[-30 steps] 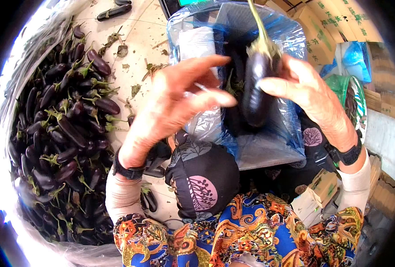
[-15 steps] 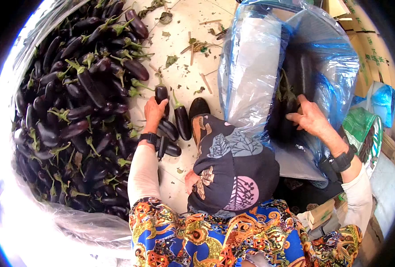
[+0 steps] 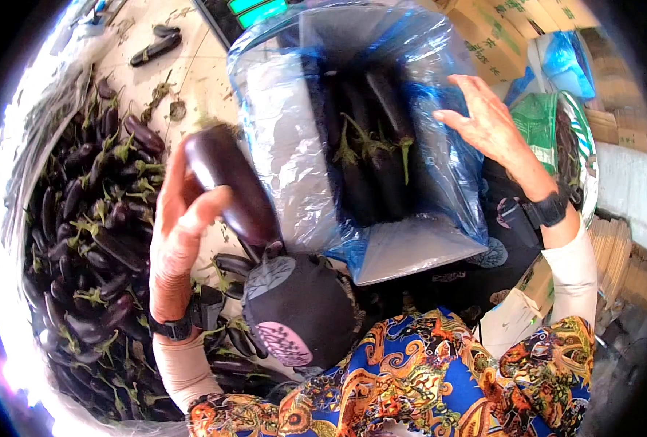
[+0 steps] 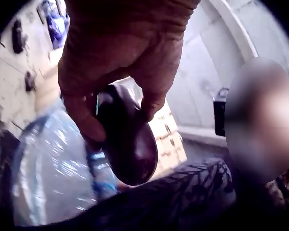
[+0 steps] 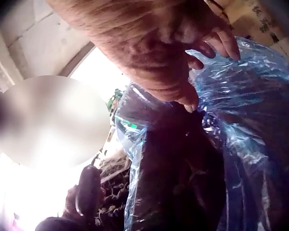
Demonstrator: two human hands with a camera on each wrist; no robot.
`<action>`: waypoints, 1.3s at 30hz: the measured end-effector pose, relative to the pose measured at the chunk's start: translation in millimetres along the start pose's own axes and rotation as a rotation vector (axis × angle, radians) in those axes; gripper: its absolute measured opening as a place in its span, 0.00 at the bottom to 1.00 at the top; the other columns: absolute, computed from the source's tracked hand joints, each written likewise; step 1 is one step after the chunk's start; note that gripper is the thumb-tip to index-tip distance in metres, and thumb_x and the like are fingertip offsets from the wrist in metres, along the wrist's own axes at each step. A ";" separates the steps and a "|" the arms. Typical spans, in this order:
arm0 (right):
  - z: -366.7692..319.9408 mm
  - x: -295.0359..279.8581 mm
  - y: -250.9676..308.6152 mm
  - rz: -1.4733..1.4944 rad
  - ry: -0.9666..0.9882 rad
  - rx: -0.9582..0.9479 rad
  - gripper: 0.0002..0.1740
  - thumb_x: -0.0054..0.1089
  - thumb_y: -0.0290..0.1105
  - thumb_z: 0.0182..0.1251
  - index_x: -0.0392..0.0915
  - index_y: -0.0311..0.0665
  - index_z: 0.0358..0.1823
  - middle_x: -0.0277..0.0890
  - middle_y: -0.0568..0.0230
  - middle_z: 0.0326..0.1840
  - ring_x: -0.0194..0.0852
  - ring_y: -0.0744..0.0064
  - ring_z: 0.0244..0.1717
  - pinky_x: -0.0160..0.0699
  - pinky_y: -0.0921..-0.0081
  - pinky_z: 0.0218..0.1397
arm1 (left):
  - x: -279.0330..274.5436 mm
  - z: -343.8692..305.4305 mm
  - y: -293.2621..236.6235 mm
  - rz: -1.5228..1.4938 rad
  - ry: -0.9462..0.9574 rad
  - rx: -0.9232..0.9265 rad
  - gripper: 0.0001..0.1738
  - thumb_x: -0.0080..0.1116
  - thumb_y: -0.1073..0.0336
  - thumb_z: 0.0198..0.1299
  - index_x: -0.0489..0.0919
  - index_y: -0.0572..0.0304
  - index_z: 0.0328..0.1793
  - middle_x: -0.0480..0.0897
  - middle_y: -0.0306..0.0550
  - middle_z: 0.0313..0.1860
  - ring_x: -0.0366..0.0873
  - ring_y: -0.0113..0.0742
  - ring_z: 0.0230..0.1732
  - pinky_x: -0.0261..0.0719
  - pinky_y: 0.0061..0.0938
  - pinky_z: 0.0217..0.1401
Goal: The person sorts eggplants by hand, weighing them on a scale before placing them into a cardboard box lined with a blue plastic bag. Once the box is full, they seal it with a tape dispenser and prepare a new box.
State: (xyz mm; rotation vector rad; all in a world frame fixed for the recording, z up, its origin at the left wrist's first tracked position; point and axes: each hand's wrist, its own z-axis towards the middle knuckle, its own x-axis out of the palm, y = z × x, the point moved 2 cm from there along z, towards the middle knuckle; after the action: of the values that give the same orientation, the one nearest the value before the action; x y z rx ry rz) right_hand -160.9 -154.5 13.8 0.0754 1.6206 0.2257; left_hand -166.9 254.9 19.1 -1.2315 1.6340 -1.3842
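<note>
My left hand grips a glossy dark purple eggplant between thumb and fingers, up off the floor left of the lined box. In the left wrist view the eggplant hangs below the fingers, its rounded end down. My right hand is over the right side of the box, fingers extended and nothing in them; the right wrist view puts it just above the blue plastic liner. Inside the box several eggplants lie side by side, some with green stems showing.
A large heap of eggplants fills the left side within clear plastic sheeting. Two more eggplants lie on the pale floor at the far left. Cardboard boxes and a green bag stand on the right.
The right hand first holds an eggplant over the box, then reaches inside, and now is raised with nothing. The left hand went down to an eggplant beside the heap and now holds one up.
</note>
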 end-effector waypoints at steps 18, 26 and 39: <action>-14.2 9.9 -16.3 0.305 0.188 0.059 0.38 0.65 0.49 0.62 0.67 0.30 0.65 0.75 0.39 0.57 0.72 0.40 0.61 0.71 0.56 0.64 | 197.8 94.7 71.2 1.029 0.541 0.076 0.45 0.64 0.50 0.60 0.57 0.80 0.69 0.82 0.71 0.29 0.83 0.67 0.35 0.82 0.51 0.37; -7.6 -28.7 -15.4 0.484 -0.284 0.198 0.18 0.69 0.29 0.59 0.78 0.34 0.51 0.78 0.58 0.45 0.76 0.69 0.36 0.78 0.75 0.41 | 92.2 81.0 -17.2 0.161 0.508 -0.275 0.28 0.58 0.63 0.68 0.69 0.63 0.72 0.84 0.44 0.34 0.83 0.28 0.31 0.81 0.23 0.35; -3.3 -30.0 22.4 0.691 -0.114 0.151 0.09 0.64 0.26 0.65 0.80 0.32 0.45 0.78 0.67 0.41 0.74 0.81 0.37 0.74 0.84 0.38 | -81.1 -53.3 224.1 0.031 -0.458 -0.523 0.25 0.56 0.60 0.65 0.73 0.67 0.64 0.83 0.49 0.41 0.82 0.32 0.36 0.80 0.24 0.38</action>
State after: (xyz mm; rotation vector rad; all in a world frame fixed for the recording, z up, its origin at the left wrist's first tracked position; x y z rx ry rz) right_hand -164.2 -138.5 47.6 0.7561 1.4454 0.6153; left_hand -241.5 348.9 -193.6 -1.6575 1.7099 -0.5907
